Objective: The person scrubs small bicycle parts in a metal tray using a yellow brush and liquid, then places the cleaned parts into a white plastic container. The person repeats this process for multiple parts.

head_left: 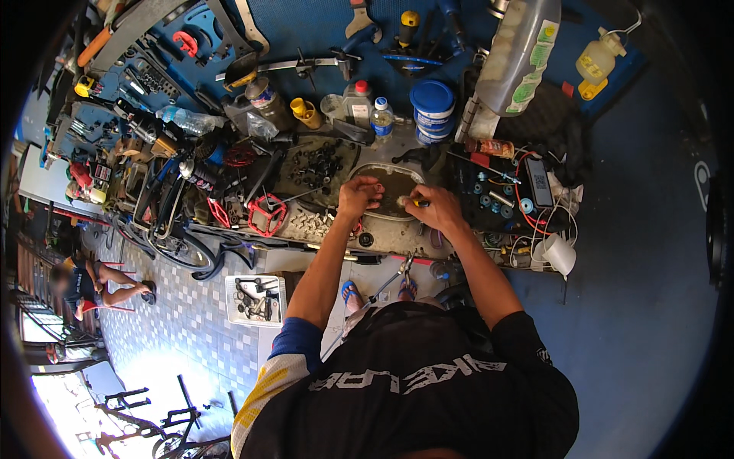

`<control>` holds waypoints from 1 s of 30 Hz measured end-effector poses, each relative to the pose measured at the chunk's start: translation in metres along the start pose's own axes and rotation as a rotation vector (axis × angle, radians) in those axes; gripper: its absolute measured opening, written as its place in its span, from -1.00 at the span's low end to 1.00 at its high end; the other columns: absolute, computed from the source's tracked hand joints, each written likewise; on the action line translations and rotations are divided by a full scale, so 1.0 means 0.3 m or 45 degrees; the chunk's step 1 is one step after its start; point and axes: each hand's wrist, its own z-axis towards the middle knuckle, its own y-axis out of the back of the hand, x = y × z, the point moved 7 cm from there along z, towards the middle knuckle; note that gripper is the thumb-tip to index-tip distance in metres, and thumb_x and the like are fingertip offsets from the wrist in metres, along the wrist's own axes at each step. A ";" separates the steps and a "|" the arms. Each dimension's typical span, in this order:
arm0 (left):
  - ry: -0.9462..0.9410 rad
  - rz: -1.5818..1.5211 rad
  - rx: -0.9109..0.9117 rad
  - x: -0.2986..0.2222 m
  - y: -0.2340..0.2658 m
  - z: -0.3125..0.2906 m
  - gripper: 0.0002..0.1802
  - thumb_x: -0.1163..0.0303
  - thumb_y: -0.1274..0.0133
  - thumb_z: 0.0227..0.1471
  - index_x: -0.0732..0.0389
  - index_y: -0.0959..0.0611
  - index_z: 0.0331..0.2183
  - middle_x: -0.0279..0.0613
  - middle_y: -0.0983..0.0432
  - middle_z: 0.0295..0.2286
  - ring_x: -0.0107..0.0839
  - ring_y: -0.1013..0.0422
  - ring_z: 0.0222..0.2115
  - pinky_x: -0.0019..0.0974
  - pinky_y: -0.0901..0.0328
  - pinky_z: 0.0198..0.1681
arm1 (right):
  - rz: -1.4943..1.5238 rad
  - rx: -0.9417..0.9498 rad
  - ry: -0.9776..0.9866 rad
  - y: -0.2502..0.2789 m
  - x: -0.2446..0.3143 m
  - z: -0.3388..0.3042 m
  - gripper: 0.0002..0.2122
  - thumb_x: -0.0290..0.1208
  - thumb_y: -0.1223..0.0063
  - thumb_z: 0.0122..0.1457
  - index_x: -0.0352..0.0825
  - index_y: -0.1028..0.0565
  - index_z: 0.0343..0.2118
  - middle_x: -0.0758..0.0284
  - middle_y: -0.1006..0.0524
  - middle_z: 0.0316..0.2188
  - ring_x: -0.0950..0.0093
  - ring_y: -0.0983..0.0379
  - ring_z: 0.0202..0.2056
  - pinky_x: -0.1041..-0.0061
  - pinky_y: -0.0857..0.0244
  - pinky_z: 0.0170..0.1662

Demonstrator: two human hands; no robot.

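Gripped in the closed fingers of the right hand (437, 210): a small yellow tool (421, 203), long axis apparently crosswise, toward the left hand (359, 197), farther off. Left fingers curled, any grip impossible to tell. Beneath and between both hands' fingers: an oval tray (396, 183) on the worktop (397, 237).

You're right in a bicycle repair workshop here! Look up: tools hang across the blue wall (306, 27) over your crowded workbench (397, 240). Red pedals (267, 216) lie to your left, and there's a bike wheel (177, 249) just past the bench edge! A white crate (254, 323) of metal parts sits below, and over on the bright tiled floor (191, 336), bare bike frames (126, 421)!
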 end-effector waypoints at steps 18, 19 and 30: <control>-0.370 0.008 -0.130 -0.067 -0.063 -0.037 -0.72 0.65 -0.03 0.15 0.45 -0.54 -0.07 -0.11 -0.62 -0.32 -0.42 -0.57 -0.33 -0.36 -0.53 -0.29 | 0.741 -0.325 -0.067 0.019 0.116 -0.023 -0.79 -0.28 -0.15 0.24 -0.34 -0.48 -0.36 0.23 -0.48 -0.56 0.55 -0.37 -0.51 0.49 -0.29 -0.37; -0.376 -0.018 -0.145 -0.074 -0.058 -0.032 -0.72 0.64 -0.04 0.15 0.45 -0.55 -0.07 -0.10 -0.62 -0.32 -0.42 -0.57 -0.33 -0.36 -0.53 -0.30 | 0.665 -0.335 -0.078 0.031 0.110 -0.024 -0.79 -0.28 -0.15 0.24 -0.34 -0.48 -0.37 0.24 -0.46 -0.58 0.56 -0.36 -0.51 0.50 -0.29 -0.38; -0.347 0.068 -0.169 -0.051 -0.056 -0.032 -0.75 0.62 -0.06 0.14 0.45 -0.57 -0.11 -0.07 -0.62 -0.31 -0.42 -0.56 -0.36 -0.38 -0.51 -0.33 | 0.563 -0.299 -0.034 0.056 0.148 -0.053 -0.79 -0.26 -0.16 0.26 -0.34 -0.54 -0.33 0.21 -0.58 -0.53 0.51 -0.54 -0.46 0.49 -0.36 -0.38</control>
